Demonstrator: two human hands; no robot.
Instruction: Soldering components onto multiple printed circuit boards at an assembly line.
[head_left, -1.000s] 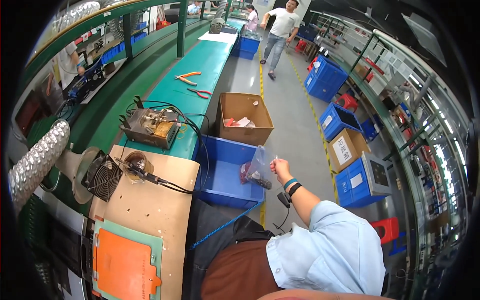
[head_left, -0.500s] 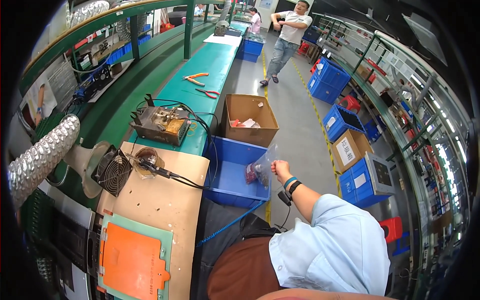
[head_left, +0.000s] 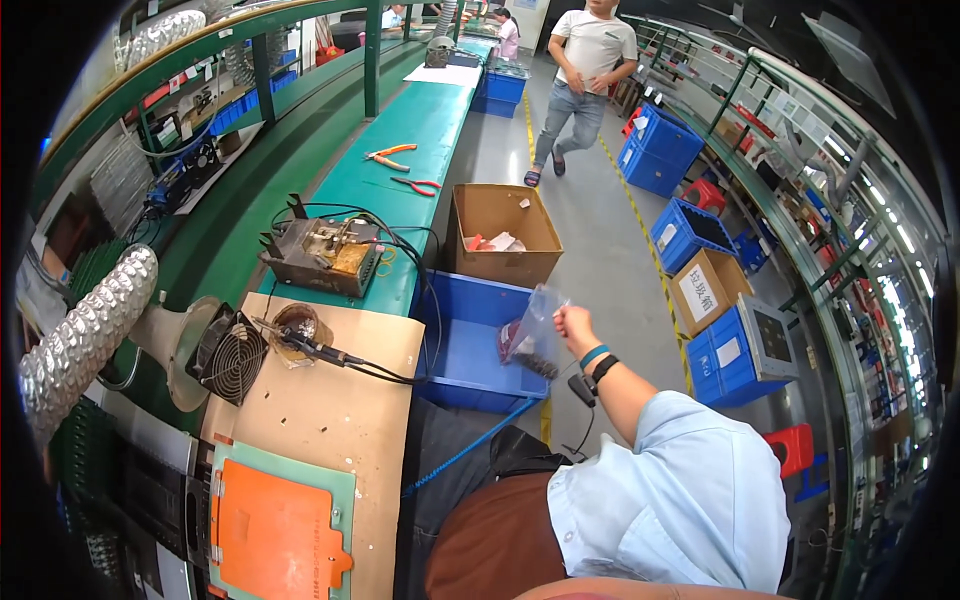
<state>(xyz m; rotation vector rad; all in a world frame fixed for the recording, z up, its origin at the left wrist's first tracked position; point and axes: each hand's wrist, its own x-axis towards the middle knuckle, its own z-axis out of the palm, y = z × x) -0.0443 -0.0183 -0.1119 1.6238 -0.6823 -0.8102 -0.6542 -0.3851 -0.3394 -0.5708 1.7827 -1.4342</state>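
Note:
My right hand (head_left: 574, 331), with a band and a black strap on its wrist, is closed on the top of a clear plastic bag (head_left: 541, 322). The bag hangs over the right side of a blue plastic bin (head_left: 465, 345) beside the bench. Small dark pieces (head_left: 538, 362) lie in its lower part, and a dark red bundle (head_left: 509, 341) shows next to them. Whether that bundle is inside the bag I cannot tell. My left hand is out of view.
A cardboard box (head_left: 508, 262) with paper scraps stands behind the bin. On the bench are a soldering iron (head_left: 315, 347), a metal device (head_left: 325, 258), a fan (head_left: 236, 362), an orange clipboard (head_left: 275, 530) and pliers (head_left: 418, 187). A person (head_left: 588, 75) stands in the aisle.
My right hand has shifted slightly right, still gripping the bag, and the bag's lower part has swung right. The person in the aisle is closer and has lowered their arms.

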